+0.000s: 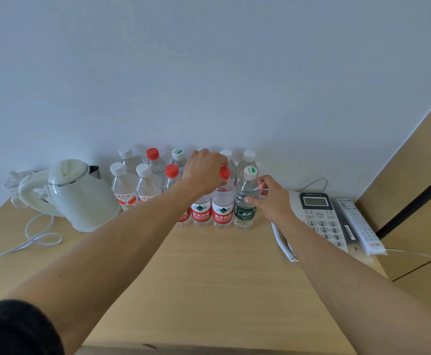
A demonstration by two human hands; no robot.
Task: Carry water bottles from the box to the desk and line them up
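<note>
**Seating the last 2 bottles at the right end of the front row**

Your left hand (204,172) curls over the red-capped bottle (222,201), steadying it from the top. Your right hand (270,198) pinches the green-label bottle (245,203) between thumb and fingers, closing it against its neighbour. Both stand upright on the desk (209,278), in front of a second row by the wall. The phone (322,219) limits room rightward; the near desk lies open.

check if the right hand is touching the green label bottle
Touching. The head view shows the right hand with its thumb pressed on the green label bottle just above the label, its fingers near the bottle's shoulder.
</note>
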